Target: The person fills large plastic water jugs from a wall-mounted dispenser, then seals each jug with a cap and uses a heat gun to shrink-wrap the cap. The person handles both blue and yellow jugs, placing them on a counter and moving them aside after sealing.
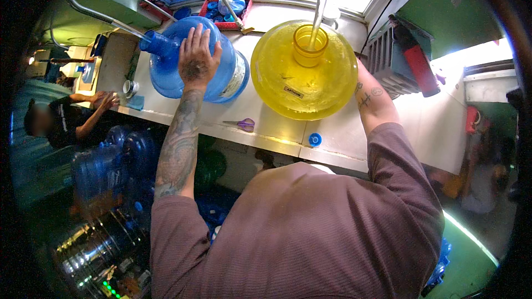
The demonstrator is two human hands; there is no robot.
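Observation:
My left hand (199,55) lies flat on the upper side of a blue water bottle (166,74), fingers spread a little. The bottle appears tilted, its neck pointing left, with a tube's end by its mouth. To the right stands a large round yellow translucent water container (274,87), and a clear pipe (319,12) runs down into its wide mouth. My right forearm reaches behind this container, which hides my right hand. Nearer to me on the white counter (282,133) are purple-handled scissors (245,124) and a blue bottle cap (315,140).
A red basket (247,8) holds several blue caps at the back by the window. On the right are a grey slatted crate (384,56) and a red-and-black tool (413,56). Blue water bottles (104,170) stand below at left, near another person (58,118).

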